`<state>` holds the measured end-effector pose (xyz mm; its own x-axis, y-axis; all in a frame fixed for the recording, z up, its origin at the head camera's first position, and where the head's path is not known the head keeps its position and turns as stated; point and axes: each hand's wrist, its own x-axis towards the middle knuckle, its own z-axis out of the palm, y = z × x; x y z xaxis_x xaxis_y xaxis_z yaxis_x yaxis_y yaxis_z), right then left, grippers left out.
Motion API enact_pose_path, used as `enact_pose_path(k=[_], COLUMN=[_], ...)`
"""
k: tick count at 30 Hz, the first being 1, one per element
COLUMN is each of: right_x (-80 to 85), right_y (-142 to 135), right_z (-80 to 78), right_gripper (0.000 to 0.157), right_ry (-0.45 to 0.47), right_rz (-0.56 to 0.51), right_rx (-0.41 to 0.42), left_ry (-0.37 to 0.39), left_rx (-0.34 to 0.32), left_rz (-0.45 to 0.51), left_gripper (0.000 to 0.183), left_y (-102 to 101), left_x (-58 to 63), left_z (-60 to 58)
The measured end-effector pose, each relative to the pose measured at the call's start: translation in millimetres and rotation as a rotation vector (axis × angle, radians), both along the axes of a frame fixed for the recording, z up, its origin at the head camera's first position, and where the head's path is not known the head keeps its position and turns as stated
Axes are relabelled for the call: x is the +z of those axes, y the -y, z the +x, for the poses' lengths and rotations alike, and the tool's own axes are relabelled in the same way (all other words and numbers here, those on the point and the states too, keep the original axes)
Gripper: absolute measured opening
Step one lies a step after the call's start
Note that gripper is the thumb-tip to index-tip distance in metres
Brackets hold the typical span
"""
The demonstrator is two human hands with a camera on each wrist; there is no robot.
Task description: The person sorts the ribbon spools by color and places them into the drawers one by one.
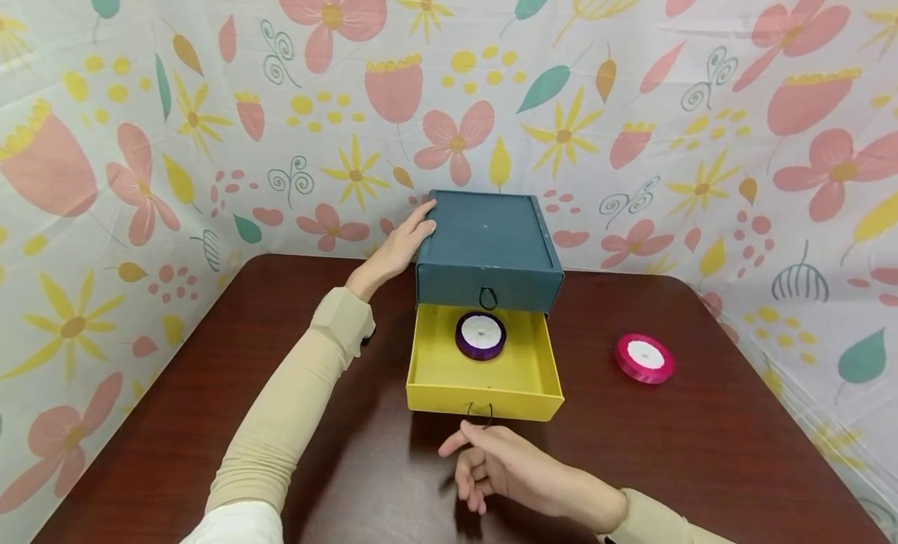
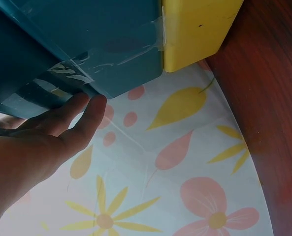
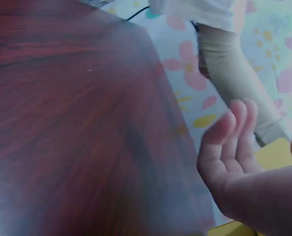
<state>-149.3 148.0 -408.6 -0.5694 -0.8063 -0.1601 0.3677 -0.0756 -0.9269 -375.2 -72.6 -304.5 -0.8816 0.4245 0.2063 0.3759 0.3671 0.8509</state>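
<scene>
A small cabinet with a dark teal upper part (image 1: 484, 232) stands at the back of the table, its yellow lower drawer (image 1: 484, 402) pulled out. Inside that drawer lies a purple ribbon spool (image 1: 481, 336) with a white centre. My left hand (image 1: 398, 244) rests against the cabinet's left side with extended fingers; its fingertips also touch the teal wall (image 2: 121, 64) in the left wrist view. Just in front of the drawer, my right hand (image 1: 515, 468) has loosely bent fingers, with fingertips right at the dark cord loop (image 1: 491, 413). Nothing shows in its palm.
A pink ribbon spool (image 1: 644, 358) lies on the dark wooden table (image 1: 624, 450), right of the cabinet. The upper teal drawer carries a black loop (image 1: 488, 298). A flower-patterned cloth (image 1: 561, 84) hangs behind and along both sides.
</scene>
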Motion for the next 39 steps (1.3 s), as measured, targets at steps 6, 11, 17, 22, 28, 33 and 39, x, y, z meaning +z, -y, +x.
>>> enact_pose_path(k=[6, 11, 17, 22, 28, 33, 39], right_x=[9.5, 9.6, 9.4, 10.9, 11.0, 10.1, 10.2], right_y=[2.2, 2.3, 4.0, 2.9, 2.6, 2.1, 1.8], right_z=[-5.6, -4.5, -3.7, -5.2, -7.9, -12.7, -21.5], right_gripper=[0.039, 0.032, 0.03, 0.032, 0.033, 0.034, 0.034], right_ry=[0.101, 0.088, 0.091, 0.058, 0.038, 0.02, 0.003], right_rz=[0.01, 0.032, 0.044, 0.044, 0.041, 0.036, 0.041], right_rx=[-0.173, -0.266, -0.29, -0.278, -0.271, -0.266, -0.277], left_ry=[-0.003, -0.005, 0.0, 0.008, 0.008, 0.014, -0.003], left_rx=[0.004, 0.004, -0.01, -0.009, -0.002, 0.002, 0.007], left_rz=[0.001, 0.006, 0.014, 0.016, 0.013, 0.015, 0.01], left_gripper=[0.058, 0.058, 0.058, 0.058, 0.057, 0.057, 0.057], left_y=[-0.4, -0.4, -1.1, -1.0, 0.2, 0.5, -0.5], left_x=[1.2, -1.2, -0.5, -0.4, -1.7, -2.1, -0.7], left_z=[-2.6, -1.4, 0.5, 0.2, 2.6, 3.3, 1.2])
